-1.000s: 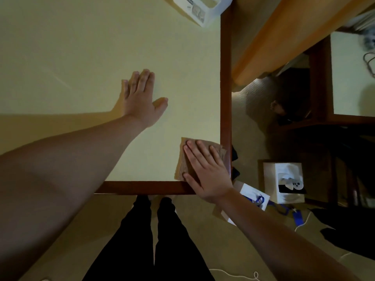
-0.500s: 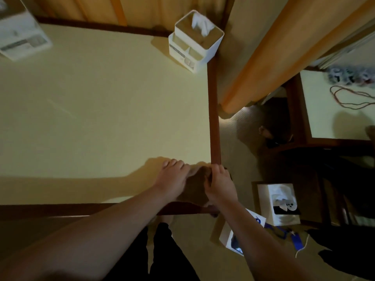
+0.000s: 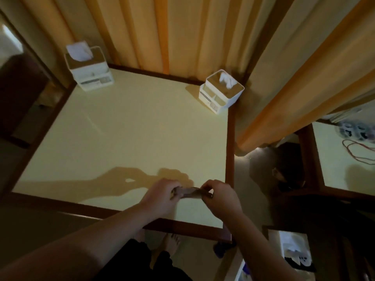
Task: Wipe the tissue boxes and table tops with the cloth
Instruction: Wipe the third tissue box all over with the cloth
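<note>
Orange curtains hang behind a pale yellow desk with a dark wooden rim. Above its near right corner, a brown cloth is stretched between both hands: the left hand pinches one end, the right hand grips the other. Two white tissue boxes stand at the far corners, one on the left, one on the right. Another tissue box sits on the floor to the right.

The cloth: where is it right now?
Head view, lower centre: the cloth is held between the left hand and right hand, above the table's near-right corner.
</note>
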A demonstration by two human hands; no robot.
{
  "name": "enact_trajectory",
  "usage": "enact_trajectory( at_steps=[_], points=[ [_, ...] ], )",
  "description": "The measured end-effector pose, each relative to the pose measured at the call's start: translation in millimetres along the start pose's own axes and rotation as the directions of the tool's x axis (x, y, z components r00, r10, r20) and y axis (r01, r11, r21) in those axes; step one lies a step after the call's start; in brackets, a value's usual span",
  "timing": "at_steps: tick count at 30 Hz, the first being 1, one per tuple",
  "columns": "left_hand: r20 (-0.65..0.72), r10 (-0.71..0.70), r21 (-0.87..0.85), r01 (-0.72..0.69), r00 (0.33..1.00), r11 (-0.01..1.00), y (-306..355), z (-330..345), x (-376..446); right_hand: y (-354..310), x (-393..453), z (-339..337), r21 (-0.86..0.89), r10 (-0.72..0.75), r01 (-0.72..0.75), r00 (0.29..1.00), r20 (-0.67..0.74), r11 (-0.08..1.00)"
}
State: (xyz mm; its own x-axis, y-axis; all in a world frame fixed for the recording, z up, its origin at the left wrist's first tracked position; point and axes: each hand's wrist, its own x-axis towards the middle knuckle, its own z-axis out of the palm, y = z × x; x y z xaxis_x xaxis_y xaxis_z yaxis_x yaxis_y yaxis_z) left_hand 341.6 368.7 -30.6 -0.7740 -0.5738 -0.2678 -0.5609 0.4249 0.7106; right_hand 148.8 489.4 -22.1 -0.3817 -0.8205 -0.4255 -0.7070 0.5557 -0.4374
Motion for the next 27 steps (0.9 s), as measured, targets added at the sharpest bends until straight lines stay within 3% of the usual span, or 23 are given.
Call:
enact_trajectory(
  at_steps=[9, 12, 16, 21, 27],
  points=[
    [-0.283, -0.099, -0.125, 0.066, 0.954, 0.990, -49.1, -117.8, -105.4, -151.2, 20.4, -2.7, -0.013, -0.403, 0.403, 0.915, 0.009, 0.915],
    [-0.447, -0.102, -0.120, 0.054, 0.889, 0.991, -69.5, -154.4, -149.6, -214.9, 21.2, 7.4, 0.033, -0.508, 0.507, 0.862, 0.009, 0.861],
    [-0.601, -0.245, -0.278, 0.089, 0.761, 0.957, -107.3, -196.6, -214.7, -302.5, 21.2, 31.2, 0.066, -0.616, 0.614, 0.787, 0.024, 0.787],
    [-0.638, -0.381, -0.443, 0.085, 0.669, 0.893, -155.8, -247.4, -282.2, -407.2, 22.6, 75.7, 0.079, -0.709, 0.705, 0.701, 0.071, 0.705],
    [-0.672, -0.447, -0.452, 0.151, 0.590, 0.879, -232.1, -315.6, -335.8, -521.1, 22.6, 123.9, 0.080, -0.742, 0.738, 0.662, 0.111, 0.670]
  ],
)
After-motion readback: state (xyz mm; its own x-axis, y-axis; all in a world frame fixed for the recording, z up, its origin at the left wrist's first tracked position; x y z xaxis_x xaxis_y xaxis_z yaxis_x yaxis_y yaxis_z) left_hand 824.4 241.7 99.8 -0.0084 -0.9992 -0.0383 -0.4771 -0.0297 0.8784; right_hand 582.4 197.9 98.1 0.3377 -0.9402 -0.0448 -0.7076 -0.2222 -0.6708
